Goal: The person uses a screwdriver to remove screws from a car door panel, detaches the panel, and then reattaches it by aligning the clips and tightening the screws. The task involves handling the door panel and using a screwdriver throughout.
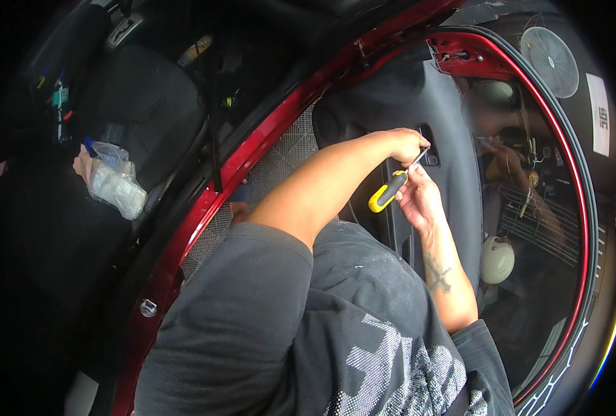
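My right hand (419, 196) pinches a screwdriver (388, 192) with a yellow and black handle, its fingers near where the handle meets the shaft. The handle points back toward my body, and the thin metal shaft slants away up to the right. Close to the tip, my left hand (406, 146) is closed, knuckles up. Its fingertips meet beside the shaft end; what they grip is hidden. Both hands are over the dark inner panel (454, 187) of a car door, by a small recessed switch opening (429, 154). Whether the tip touches the panel I cannot tell.
The red door frame (558, 118) surrounds a window on the right, with a pale helmet (497, 260) seen through it. Left is the red car sill (214, 197) and a seat (141, 87) with a plastic bag (117, 187). Patterned floor mat (291, 149) lies between.
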### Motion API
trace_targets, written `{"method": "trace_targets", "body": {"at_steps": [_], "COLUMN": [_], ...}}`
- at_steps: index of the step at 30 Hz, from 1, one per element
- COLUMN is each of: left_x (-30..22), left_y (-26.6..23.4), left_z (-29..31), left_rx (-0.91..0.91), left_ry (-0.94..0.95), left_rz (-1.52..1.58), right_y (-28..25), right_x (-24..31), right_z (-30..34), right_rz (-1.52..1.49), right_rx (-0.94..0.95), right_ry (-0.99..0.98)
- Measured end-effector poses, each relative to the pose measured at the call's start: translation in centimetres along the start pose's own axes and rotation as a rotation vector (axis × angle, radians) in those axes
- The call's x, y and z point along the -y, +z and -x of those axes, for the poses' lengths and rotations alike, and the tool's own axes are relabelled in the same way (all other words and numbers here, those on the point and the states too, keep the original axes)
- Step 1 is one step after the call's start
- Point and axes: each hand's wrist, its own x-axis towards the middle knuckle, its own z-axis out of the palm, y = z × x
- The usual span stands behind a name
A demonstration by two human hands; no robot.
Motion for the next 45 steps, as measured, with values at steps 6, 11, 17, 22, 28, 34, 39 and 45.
{"method": "trace_targets", "body": {"at_steps": [6, 11, 17, 22, 28, 34, 39, 45], "left_x": [-1.2, -1.7, 1.4, -1.1, -0.2, -3.0, -3.7, -5.0], "left_y": [-0.5, -0.6, 2.2, 0.9, -2.0, -0.5, -0.7, -0.2], "left_z": [0.4, 0.7, -1.8, 1.8, 18.4, 19.7, 19.7, 21.4], "left_rx": [0.017, 0.041, -0.16, -0.406, 0.067, -0.044, -0.516, -0.634], "left_ry": [-0.044, -0.106, 0.072, -0.119, -0.422, -0.446, -0.053, 0.148], "left_rz": [-0.063, 0.043, -0.069, 0.322, 1.016, 1.131, -0.012, -0.634], "right_y": [-1.4, -1.5, -0.7, -0.8, -1.3, -0.6, -1.8, -2.9], "right_x": [-0.5, -0.5, -0.4, -0.6, -0.7, -1.2, -1.0, -1.3], "right_z": [-1.0, -1.3, -1.8, -2.2, -3.1, -2.9, -4.3, -5.2], "right_rz": [0.017, 0.067, 0.085, -0.023, -0.174, -0.377, -0.28, -0.314], "right_rx": [0.008, -0.034, -0.107, -0.101, -0.109, -0.057, -0.151, -0.164], "right_ry": [0.008, 0.017, -0.027, -0.111, -0.103, -0.142, -0.094, -0.14]}}
